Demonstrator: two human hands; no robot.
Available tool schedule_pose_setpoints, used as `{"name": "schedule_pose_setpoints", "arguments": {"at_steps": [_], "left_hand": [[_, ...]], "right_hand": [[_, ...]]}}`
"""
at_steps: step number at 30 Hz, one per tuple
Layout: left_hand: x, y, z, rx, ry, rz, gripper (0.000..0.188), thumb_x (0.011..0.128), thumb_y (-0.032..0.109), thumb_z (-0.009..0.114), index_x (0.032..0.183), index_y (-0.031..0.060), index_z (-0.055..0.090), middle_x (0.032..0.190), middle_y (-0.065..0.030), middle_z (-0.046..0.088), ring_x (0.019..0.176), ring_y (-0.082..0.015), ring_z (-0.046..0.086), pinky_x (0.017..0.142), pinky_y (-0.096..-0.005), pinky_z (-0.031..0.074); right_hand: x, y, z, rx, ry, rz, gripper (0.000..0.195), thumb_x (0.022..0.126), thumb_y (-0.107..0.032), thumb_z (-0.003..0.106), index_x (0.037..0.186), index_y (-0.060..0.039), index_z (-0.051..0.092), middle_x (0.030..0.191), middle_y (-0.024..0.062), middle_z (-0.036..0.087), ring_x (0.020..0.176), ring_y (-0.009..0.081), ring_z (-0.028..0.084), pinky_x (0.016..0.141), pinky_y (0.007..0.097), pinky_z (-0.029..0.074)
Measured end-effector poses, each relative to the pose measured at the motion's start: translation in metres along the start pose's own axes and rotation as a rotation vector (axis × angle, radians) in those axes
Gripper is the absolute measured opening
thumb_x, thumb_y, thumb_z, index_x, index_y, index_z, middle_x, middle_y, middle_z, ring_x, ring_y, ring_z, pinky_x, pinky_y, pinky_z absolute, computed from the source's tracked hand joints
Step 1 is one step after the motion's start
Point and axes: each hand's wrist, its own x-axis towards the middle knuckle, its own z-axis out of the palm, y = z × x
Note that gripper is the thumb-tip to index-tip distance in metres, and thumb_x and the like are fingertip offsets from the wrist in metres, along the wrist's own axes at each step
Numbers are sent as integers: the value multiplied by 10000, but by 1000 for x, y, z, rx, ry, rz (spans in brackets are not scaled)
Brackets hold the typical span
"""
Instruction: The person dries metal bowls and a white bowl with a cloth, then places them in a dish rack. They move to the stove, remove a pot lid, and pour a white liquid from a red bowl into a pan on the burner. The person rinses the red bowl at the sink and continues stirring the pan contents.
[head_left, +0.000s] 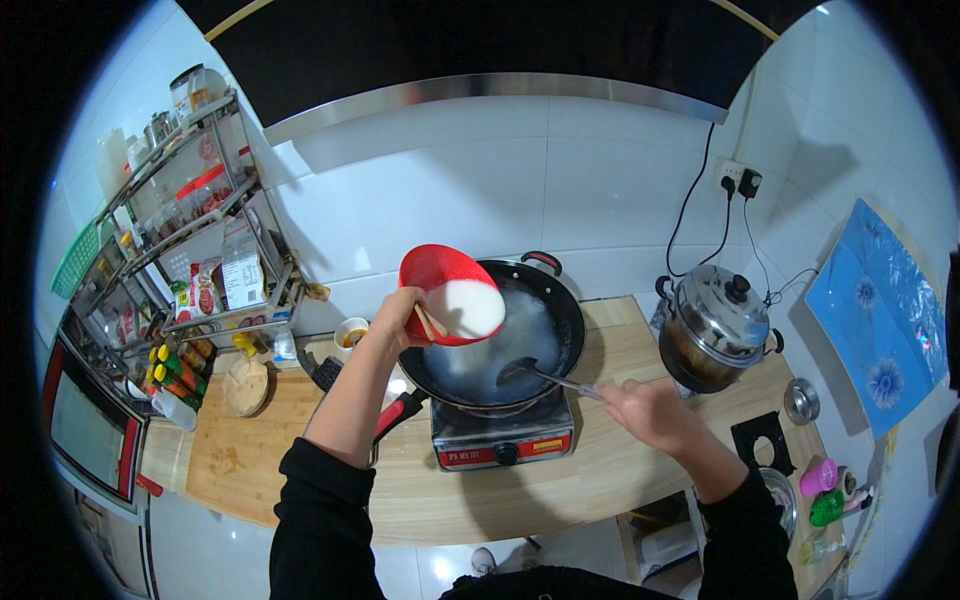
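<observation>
My left hand (396, 315) grips a red bowl (431, 262) tilted over the left side of a black wok (576, 330). White liquid (472, 307) lies inside the bowl, and chopsticks (429, 322) are held against its rim by the same hand. Cloudy, steaming liquid (465, 375) fills the wok, which stands on a portable gas stove (504, 442). With my right hand (645, 412) I hold the handle of a ladle (559, 379); its dark head dips into the wok's liquid.
A lidded steel pot (712, 322) stands at right, near cords and a wall socket (729, 174). Left are a wooden cutting board (232, 465), a small white bowl (350, 334) and a metal rack (202, 225) with jars and packets. The wok's red-black handle (397, 415) points toward me.
</observation>
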Motion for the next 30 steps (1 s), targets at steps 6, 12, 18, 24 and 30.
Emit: {"name": "schedule_pose_setpoints", "arguments": {"at_steps": [6,12,18,24,30], "left_hand": [[-16,13,5,47,2,43,212,627,171,484,817,79,475,757,-67,503,644,-251,548,649,-503,498],[-14,15,-2,36,-33,32,223,638,168,475,842,79,477,781,-72,517,680,-260,555,687,-519,482],[-6,11,-7,34,-64,22,215,661,178,464,849,75,479,791,-77,520,691,-273,555,721,-533,463],[-11,10,-11,42,-60,36,204,667,168,454,840,66,487,768,-75,513,672,-260,551,676,-497,489],[-5,10,-13,30,-29,44,164,665,141,453,796,50,494,734,-78,503,583,-245,518,581,-446,517]], "right_hand": [[10,-10,15,-5,-32,25,194,787,-99,526,972,-78,578,608,95,560,544,241,599,439,320,464],[40,-13,52,23,-74,35,268,779,-69,499,1043,-78,541,655,118,569,558,269,603,450,352,470],[74,-1,108,69,-44,136,258,828,-196,521,1069,-103,528,703,131,574,590,309,595,498,408,471],[87,12,107,9,-99,181,220,812,-98,442,1009,-55,530,708,142,599,625,287,624,515,386,495],[59,25,84,34,-150,193,173,830,-137,486,983,-67,521,705,135,608,651,298,622,531,400,492]]}}
